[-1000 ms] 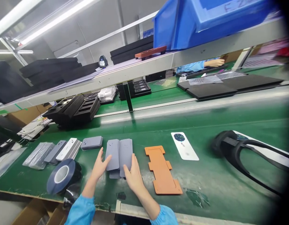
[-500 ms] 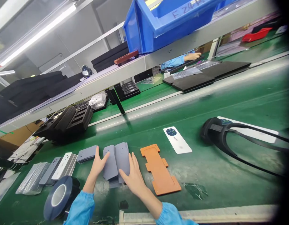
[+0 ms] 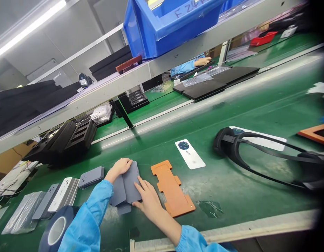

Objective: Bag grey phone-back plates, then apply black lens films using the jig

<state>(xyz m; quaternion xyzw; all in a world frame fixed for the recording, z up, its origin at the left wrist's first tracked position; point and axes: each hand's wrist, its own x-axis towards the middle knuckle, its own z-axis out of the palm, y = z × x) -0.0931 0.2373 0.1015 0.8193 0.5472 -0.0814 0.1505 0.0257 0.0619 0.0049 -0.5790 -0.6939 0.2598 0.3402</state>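
Observation:
Two side-by-side stacks of thin grey phone back panels (image 3: 130, 183) lie on the green bench. My left hand (image 3: 121, 167) reaches over the top of the left stack, its fingers together and bent at the panels' upper edge; the fingertips are partly hidden. My right hand (image 3: 150, 198) rests against the right stack's side, fingers spread along the edge and thumb near the bottom corner. An orange notched plate (image 3: 173, 189) lies just right of that hand. Left of the stacks are another grey panel pile (image 3: 91, 176) and a leaning row of white panels (image 3: 62, 194).
A tape roll (image 3: 56, 231) sits by my left sleeve, plastic-wrapped pieces (image 3: 23, 213) beyond it. To the right lie a white phone back (image 3: 193, 157) and a black strapped headset (image 3: 231, 143). Black trays (image 3: 67, 143) and a shelf with a blue bin (image 3: 172, 31) stand behind. A co-worker's hand (image 3: 202, 61) shows across the bench.
My left hand has moved right, from the left stack's side to over its top, with its fingers drawn together. My right hand stays at the right stack's edge. The view has shifted right.

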